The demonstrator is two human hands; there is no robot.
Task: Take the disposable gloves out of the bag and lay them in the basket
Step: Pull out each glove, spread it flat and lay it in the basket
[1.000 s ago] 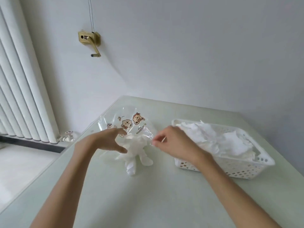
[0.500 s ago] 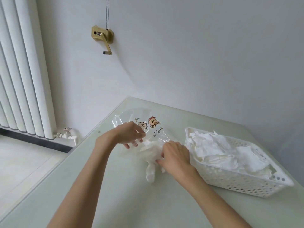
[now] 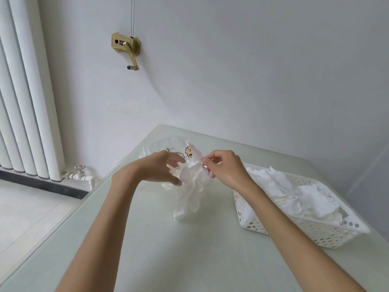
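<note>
A clear plastic bag (image 3: 168,145) printed with cartoon animals lies on the pale table (image 3: 189,249). A bunch of thin white disposable gloves (image 3: 189,197) sticks out of its mouth toward me. My left hand (image 3: 160,167) holds the bag's mouth, fingers curled around the plastic and the gloves. My right hand (image 3: 225,167) pinches the cuff of one glove (image 3: 195,159) between thumb and forefinger, lifted a little above the bunch. To the right stands a white perforated basket (image 3: 328,234) holding several white gloves (image 3: 294,190).
The table meets a white wall at the back. A brass crank handle (image 3: 127,48) is fixed to the wall. A white radiator (image 3: 23,91) with a valve (image 3: 79,172) stands at the left, below table level. Floor lies beyond the table's left edge.
My right hand has lifted from the bunch of gloves and now pinches one glove's cuff, raised above the bag mouth. My left hand stays at the bag. The view has shifted slightly.
</note>
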